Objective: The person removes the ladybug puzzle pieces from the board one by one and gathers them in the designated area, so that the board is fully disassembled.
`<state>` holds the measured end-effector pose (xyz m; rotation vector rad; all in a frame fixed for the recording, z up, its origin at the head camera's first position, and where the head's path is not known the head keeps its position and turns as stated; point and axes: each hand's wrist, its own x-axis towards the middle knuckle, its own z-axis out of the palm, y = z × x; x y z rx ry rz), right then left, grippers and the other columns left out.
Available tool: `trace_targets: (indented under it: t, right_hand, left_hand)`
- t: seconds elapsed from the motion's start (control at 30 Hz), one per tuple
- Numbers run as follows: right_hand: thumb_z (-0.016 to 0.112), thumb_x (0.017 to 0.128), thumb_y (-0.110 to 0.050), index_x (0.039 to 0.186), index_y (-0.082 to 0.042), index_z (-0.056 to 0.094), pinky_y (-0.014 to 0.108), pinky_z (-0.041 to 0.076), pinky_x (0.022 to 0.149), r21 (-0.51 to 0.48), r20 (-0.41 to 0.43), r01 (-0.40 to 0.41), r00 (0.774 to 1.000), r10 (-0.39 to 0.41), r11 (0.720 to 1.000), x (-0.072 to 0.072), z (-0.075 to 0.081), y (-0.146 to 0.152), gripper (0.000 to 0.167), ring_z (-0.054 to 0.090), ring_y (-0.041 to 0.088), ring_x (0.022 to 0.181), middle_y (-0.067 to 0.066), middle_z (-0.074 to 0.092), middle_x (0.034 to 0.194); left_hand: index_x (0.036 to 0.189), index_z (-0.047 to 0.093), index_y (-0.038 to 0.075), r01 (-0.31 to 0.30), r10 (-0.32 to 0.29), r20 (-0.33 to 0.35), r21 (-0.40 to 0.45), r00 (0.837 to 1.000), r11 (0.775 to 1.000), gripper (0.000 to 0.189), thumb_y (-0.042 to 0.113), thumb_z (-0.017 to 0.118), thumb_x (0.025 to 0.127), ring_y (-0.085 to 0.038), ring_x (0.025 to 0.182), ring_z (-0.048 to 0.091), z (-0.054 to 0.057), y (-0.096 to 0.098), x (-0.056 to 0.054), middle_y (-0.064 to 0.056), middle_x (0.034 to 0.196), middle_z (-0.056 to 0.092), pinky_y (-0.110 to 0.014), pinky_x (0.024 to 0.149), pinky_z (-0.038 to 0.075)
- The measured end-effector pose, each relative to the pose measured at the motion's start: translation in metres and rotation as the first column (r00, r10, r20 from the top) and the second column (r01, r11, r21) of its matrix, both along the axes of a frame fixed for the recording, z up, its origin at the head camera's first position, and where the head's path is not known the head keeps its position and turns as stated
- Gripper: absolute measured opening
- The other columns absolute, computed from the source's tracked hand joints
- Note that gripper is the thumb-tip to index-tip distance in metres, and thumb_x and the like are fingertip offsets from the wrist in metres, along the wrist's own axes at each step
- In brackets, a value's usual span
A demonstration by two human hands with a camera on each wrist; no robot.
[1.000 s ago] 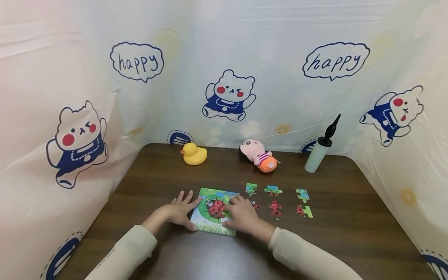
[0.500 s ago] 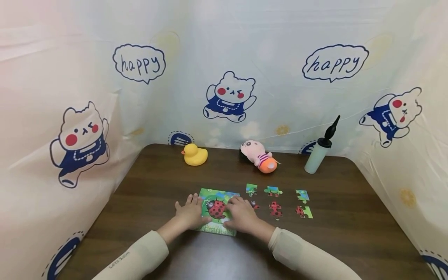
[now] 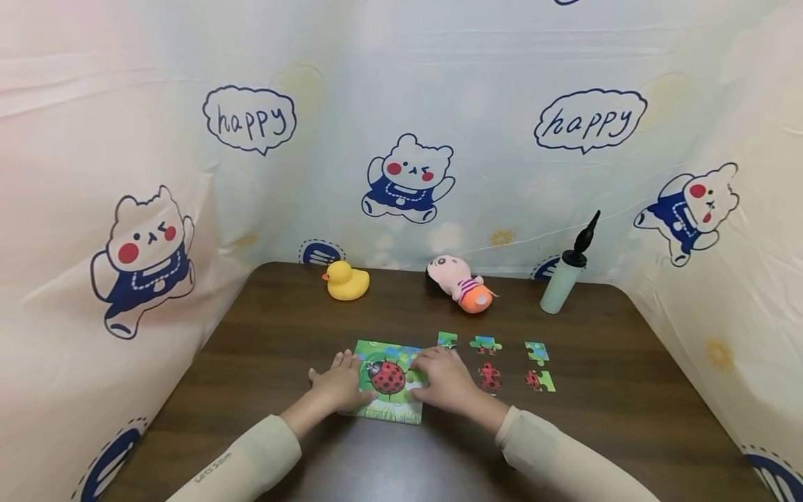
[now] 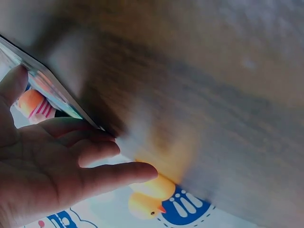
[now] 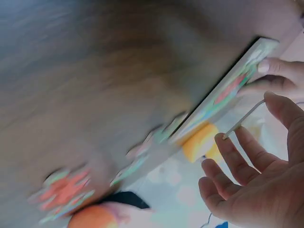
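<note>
A ladybug jigsaw puzzle board (image 3: 387, 376) lies flat on the brown table. My left hand (image 3: 337, 385) rests on its left side, fingers straight; in the left wrist view its thumb reaches over the board's edge. Above the board's right side is my right hand (image 3: 447, 380), pinching a thin puzzle piece (image 5: 244, 118) between thumb and fingertips, seen edge-on in the right wrist view. To the right of the board lie several loose pieces, among them a red ladybug piece (image 3: 489, 377), a blue-green piece (image 3: 537, 352) and a red-green piece (image 3: 541, 381).
Along the table's (image 3: 596, 446) back edge stand a yellow rubber duck (image 3: 347, 282), a plush doll (image 3: 461, 284) lying on its side, and a pale green hand pump (image 3: 562, 282) with a black nozzle. A printed curtain (image 3: 502, 174) hangs around the table.
My left hand has moved from the board's left edge onto its surface. My right hand has drawn slightly right, uncovering more of the ladybug and covering a loose piece. The head view has shifted a little.
</note>
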<state>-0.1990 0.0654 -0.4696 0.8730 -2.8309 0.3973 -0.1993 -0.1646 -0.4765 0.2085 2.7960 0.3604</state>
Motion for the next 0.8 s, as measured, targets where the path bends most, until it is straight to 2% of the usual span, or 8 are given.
trace_targets:
  t: [0.27, 0.4, 0.57, 0.67, 0.8]
  right_hand:
    - [0.077, 0.075, -0.036, 0.105, -0.014, 0.071, 0.051, 0.038, 0.095, -0.024, 0.03, 0.014, 0.999, -0.013, 1.0, 0.018, 0.015, 0.068, 0.037, 0.052, 0.028, 0.117, 0.002, 0.065, 0.112]
    - [0.079, 0.073, -0.036, 0.103, -0.015, 0.072, 0.042, 0.043, 0.083, -0.002, 0.015, 0.062, 0.998, -0.062, 0.998, 0.027, 0.017, 0.104, 0.037, 0.055, 0.023, 0.104, 0.002, 0.061, 0.108]
    - [0.082, 0.068, -0.033, 0.099, -0.015, 0.073, 0.031, 0.037, 0.066, 0.013, -0.014, 0.13, 0.991, -0.13, 0.991, 0.041, 0.014, 0.144, 0.037, 0.051, 0.012, 0.079, -0.004, 0.055, 0.092]
    - [0.083, 0.066, -0.031, 0.097, -0.015, 0.073, 0.03, 0.035, 0.065, 0.022, -0.024, 0.169, 0.985, -0.169, 0.985, 0.05, 0.009, 0.165, 0.036, 0.051, 0.01, 0.074, -0.005, 0.054, 0.089]
    - [0.083, 0.066, -0.03, 0.097, -0.016, 0.072, 0.029, 0.034, 0.064, 0.038, 0.014, 0.221, 0.975, -0.222, 0.974, 0.059, -0.002, 0.187, 0.035, 0.051, 0.007, 0.072, -0.006, 0.054, 0.089]
  left_hand:
    - [0.147, 0.029, 0.001, 0.008, -0.009, 0.024, 0.017, 1.0, 1.0, 0.09, 0.054, 0.064, 0.083, -0.038, 0.142, 0.014, -0.002, 0.006, -0.003, -0.022, 0.154, 0.018, -0.08, 0.092, 0.012]
    - [0.146, 0.029, 0.001, 0.003, -0.004, 0.038, 0.01, 0.999, 1.0, 0.089, 0.053, 0.064, 0.083, -0.039, 0.142, 0.014, -0.002, 0.005, -0.004, -0.022, 0.154, 0.017, -0.08, 0.091, 0.015]
    - [0.146, 0.029, 0.0, 0.005, -0.006, 0.045, 0.013, 0.999, 1.0, 0.086, 0.051, 0.063, 0.085, -0.041, 0.141, 0.015, -0.001, 0.006, -0.005, -0.024, 0.153, 0.017, -0.08, 0.089, 0.017]
    - [0.146, 0.029, -0.001, 0.008, -0.009, 0.047, 0.019, 0.999, 1.0, 0.086, 0.049, 0.063, 0.085, -0.042, 0.14, 0.015, 0.001, 0.007, -0.006, -0.026, 0.153, 0.016, -0.08, 0.09, 0.017]
    - [0.144, 0.03, -0.003, 0.007, -0.008, 0.053, 0.021, 0.999, 1.0, 0.086, 0.048, 0.064, 0.084, -0.044, 0.139, 0.016, 0.004, 0.005, -0.005, -0.028, 0.152, 0.017, -0.078, 0.092, 0.018]
